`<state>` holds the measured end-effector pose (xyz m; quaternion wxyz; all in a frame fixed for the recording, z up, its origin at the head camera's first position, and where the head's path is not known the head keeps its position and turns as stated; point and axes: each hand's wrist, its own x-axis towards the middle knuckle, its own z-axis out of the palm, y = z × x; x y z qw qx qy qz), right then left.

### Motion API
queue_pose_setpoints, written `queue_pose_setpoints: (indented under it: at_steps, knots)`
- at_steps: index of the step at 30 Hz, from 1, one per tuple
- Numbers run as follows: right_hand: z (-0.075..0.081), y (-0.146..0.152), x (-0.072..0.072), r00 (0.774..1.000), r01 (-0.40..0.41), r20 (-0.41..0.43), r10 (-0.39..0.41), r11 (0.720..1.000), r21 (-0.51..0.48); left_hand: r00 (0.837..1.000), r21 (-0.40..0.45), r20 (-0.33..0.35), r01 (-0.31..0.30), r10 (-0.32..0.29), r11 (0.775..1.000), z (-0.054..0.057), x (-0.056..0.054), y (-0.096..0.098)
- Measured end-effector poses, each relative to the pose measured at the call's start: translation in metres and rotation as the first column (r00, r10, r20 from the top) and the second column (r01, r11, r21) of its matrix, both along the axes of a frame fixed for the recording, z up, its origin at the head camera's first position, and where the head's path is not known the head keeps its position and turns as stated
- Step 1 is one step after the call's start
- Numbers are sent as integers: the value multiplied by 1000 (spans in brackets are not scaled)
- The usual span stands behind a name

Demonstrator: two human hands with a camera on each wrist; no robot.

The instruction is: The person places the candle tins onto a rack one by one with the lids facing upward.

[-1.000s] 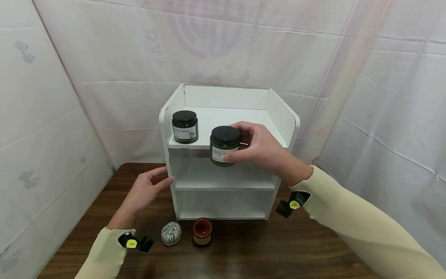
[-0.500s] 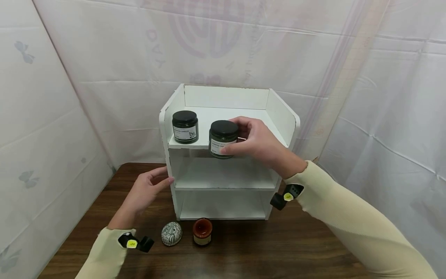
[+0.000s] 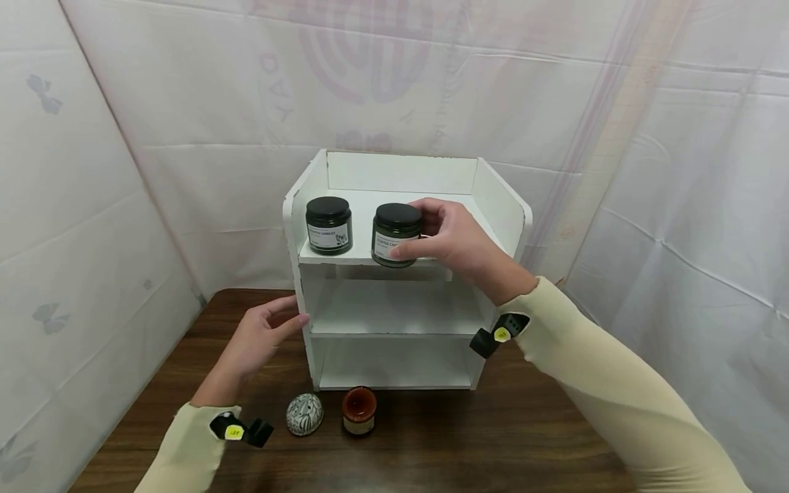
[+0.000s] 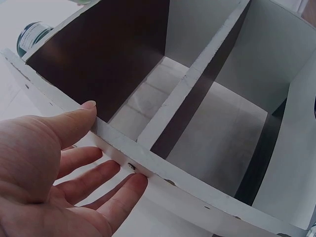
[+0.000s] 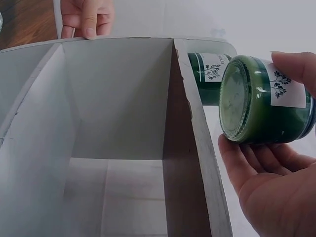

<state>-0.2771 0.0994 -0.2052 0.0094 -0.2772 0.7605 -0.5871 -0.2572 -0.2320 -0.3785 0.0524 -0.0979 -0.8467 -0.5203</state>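
Note:
My right hand grips a dark green scented candle jar with a black lid, thumb across its white label. It is upright, overlapping the front edge of the white shelf unit's top board in the head view. The right wrist view shows the raised base of this jar beside the board edge. A matching candle jar stands on the top board's left. My left hand rests against the unit's left side panel; in the left wrist view, its fingers touch the outer face and the thumb meets the front edge.
On the brown wooden table, in front of the unit, sit a black-and-white patterned dome-shaped object and a small reddish-brown open jar. Raised sides and a back panel bound the top board. White sheeting hangs behind.
My right hand has lifted the candle jar from in front of the upper compartment to the level of the top board's front edge. The left hand has stayed at the side panel.

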Motion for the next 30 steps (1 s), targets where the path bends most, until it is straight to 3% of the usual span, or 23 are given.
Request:
queue_pose_setpoints:
  at_steps: [15,30]
  knots:
    - [2,-9,-13,999,31,9,-32,999,42,1000,15,2,8,-8,1000,6,6,1]
    - [3,-18,-25,999,52,3,-53,994,97,1000,3,9,3,-3,1000,2,3,2]
